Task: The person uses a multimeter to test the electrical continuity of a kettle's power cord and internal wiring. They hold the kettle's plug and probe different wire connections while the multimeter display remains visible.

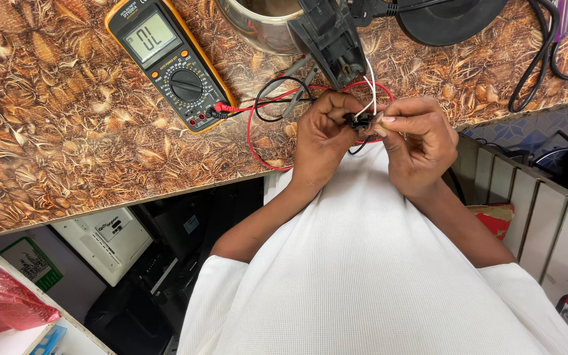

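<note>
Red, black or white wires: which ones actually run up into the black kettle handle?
The white wires. They rise from the small black part pinched between both hands into the black kettle handle. The red wire and black wire run to the yellow multimeter.

Grey rectangular multimeter screen, top left of bench

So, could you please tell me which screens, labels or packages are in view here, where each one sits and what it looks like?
Multimeter screen: grey rectangular display at the top of the yellow-edged black meter, upper left on the worktop.
White box label: small pale sticker on a white box under the worktop, lower left.
Green card: green panel with white edging, far lower left.
Red bag: crumpled red plastic, bottom left corner.
</note>
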